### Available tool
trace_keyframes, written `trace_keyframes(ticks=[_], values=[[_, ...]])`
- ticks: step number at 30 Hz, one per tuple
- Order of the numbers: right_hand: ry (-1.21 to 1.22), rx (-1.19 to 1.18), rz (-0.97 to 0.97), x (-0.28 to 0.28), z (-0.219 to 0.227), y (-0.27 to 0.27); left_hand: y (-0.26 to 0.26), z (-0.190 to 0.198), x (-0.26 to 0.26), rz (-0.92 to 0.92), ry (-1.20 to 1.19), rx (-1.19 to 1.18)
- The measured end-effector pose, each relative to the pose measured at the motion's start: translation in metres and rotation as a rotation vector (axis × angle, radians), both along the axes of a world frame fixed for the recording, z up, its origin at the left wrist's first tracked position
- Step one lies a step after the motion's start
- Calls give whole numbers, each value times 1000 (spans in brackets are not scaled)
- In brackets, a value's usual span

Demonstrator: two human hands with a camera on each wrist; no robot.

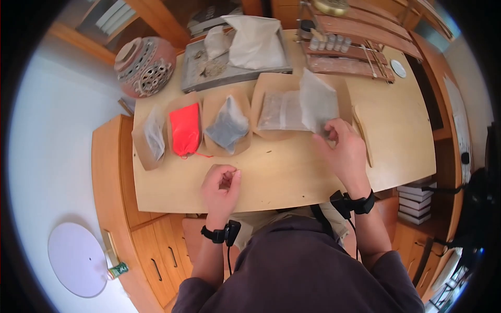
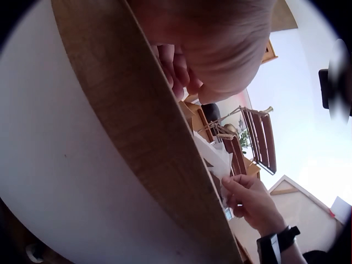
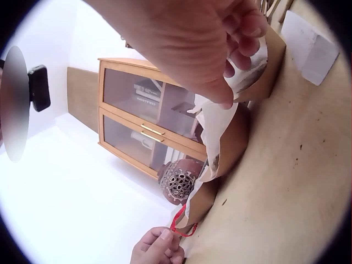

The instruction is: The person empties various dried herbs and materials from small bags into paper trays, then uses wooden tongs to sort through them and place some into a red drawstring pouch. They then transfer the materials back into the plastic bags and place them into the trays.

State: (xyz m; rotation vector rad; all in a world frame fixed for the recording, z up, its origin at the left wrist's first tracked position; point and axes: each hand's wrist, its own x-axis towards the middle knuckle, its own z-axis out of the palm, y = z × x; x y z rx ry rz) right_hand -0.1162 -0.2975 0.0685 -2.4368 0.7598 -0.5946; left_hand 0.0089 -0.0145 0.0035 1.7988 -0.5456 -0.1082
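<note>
One right hand (image 1: 344, 148) is working half-curled at a flat translucent white pouch (image 1: 320, 99), pinch unclear; left hand (image 1: 220, 188) is idling loosely curled, nothing visibly held. Pouch is leaning at left hand's two o'clock; brown paper trays (image 1: 344, 99) are probably keeping contents separate.

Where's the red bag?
In the head view, the red bag lies left of centre on brown paper, beyond the left hand, between a pale packet and a dark packet.

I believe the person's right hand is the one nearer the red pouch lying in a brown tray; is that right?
Not quite: the head view shows that the left hand is nearer the red pouch, which does lie in a brown tray.
</note>
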Motion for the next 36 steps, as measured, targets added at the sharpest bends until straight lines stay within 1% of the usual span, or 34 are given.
trace_keyframes(ticks=[3,6,9,12,15,18,21,24,27,30,31,34,35,36], values=[[-26,-21,25,7,-4,-2,-2,6,1,14,25,2],[-119,39,-55,7,-9,-6,-3,11,2,-3,-37,30],[-180,34,-165,3,-2,-14,-1,14,3,-22,12,44],[-248,-21,-218,-7,0,-25,-2,12,4,-32,-12,29],[-275,58,-298,-16,13,-26,-1,13,4,-30,-3,18],[-410,57,-323,-22,20,-26,-1,15,4,-35,-16,21],[-422,71,-272,-35,27,-24,0,13,5,-46,-34,27],[-487,-32,-211,-45,27,-23,0,15,4,-53,-34,31],[-594,30,-194,-45,37,-12,1,13,4,-68,-28,-11],[-567,187,-74,-52,43,0,5,6,-3,-15,84,-73],[-550,218,-43,-52,47,4,8,3,-4,-54,100,-92],[-501,316,114,-56,48,8,-2,28,-13,-165,62,-161],[-489,343,158,-55,52,10,-5,37,-14,-193,63,-129],[-475,356,223,-55,54,10,-13,49,-15,-190,57,-163]])
